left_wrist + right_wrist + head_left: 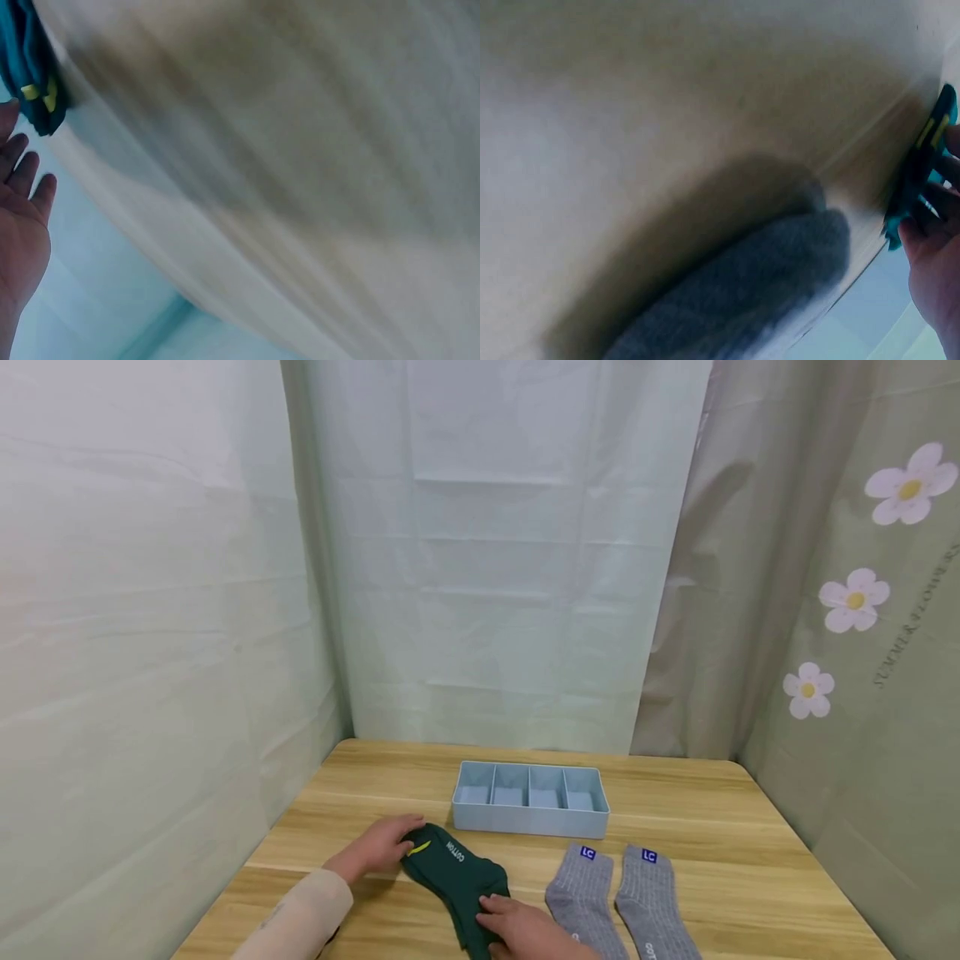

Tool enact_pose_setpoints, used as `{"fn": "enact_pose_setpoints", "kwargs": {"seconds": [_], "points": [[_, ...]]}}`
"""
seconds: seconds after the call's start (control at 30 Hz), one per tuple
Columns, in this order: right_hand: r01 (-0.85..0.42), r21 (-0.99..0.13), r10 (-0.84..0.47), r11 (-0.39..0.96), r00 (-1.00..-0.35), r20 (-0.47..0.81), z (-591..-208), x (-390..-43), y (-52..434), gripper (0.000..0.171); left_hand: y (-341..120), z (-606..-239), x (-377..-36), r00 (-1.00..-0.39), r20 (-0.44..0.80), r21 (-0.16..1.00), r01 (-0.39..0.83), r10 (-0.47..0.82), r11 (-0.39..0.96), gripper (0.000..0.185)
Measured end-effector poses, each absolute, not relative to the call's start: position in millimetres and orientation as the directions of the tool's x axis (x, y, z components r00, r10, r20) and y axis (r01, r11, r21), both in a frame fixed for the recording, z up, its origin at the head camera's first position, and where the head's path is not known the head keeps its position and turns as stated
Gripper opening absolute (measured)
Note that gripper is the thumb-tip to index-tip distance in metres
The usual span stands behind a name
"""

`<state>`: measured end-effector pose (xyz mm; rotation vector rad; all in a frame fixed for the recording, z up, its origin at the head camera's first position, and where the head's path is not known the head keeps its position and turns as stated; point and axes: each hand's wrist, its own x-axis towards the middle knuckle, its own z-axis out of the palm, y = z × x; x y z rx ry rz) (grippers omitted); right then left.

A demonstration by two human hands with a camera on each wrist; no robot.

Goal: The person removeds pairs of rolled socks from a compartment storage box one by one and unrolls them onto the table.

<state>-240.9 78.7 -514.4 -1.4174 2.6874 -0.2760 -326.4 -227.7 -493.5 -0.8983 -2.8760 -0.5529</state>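
Observation:
A dark green sock (459, 878) with a yellow mark and white lettering lies flat on the wooden table (712, 827). My left hand (384, 843) touches its cuff end with straight fingers; in the left wrist view that hand (22, 202) is spread, with the sock's cuff (34, 71) just past its fingertips. My right hand (517, 922) rests flat on the sock's foot end. In the blurred right wrist view its fingers (939, 225) lie against the green sock (922, 169). Two grey socks (615, 897) lie side by side to the right.
A light blue tray (529, 817) with several empty compartments stands behind the socks, mid-table. Pale cloth walls close in the back and left, and a flowered curtain (855, 602) hangs on the right. One grey sock (742, 292) shows blurred in the right wrist view.

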Motion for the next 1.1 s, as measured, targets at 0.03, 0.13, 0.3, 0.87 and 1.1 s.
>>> {"fn": "enact_pose_setpoints", "kwargs": {"seconds": [0.03, 0.13, 0.3, 0.87, 1.1], "points": [[-0.811, -0.188, -0.824, 0.554, -0.567, 0.017, -514.9, -240.0, 77.6, 0.04, -228.1, -491.9, -327.5, -0.813, 0.185, 0.303, 0.582, 0.552, 0.755, 0.036], [-0.808, -0.136, -0.81, 0.574, -0.584, 0.055, -516.7, -235.8, 71.3, 0.041, -228.9, -488.6, -329.7, -0.792, 0.162, 0.269, 0.609, 0.588, 0.746, 0.035], [-0.747, -0.125, -0.75, 0.654, -0.661, 0.023, -518.4, -228.5, 57.8, 0.038, -229.5, -487.8, -327.6, -0.813, 0.047, 0.293, 0.567, 0.581, 0.77, 0.035], [-0.842, -0.139, -0.85, 0.521, -0.527, 0.002, -506.1, -237.5, 82.8, 0.036, -246.9, -498.7, -311.4, -0.795, 0.1, 0.262, 0.601, 0.598, 0.755, 0.036], [-0.873, -0.119, -0.878, 0.473, -0.478, 0.012, -502.9, -245.5, 93.4, 0.035, -255.5, -503.5, -295.9, -0.783, 0.118, 0.168, 0.622, 0.611, 0.765, 0.038]]}}
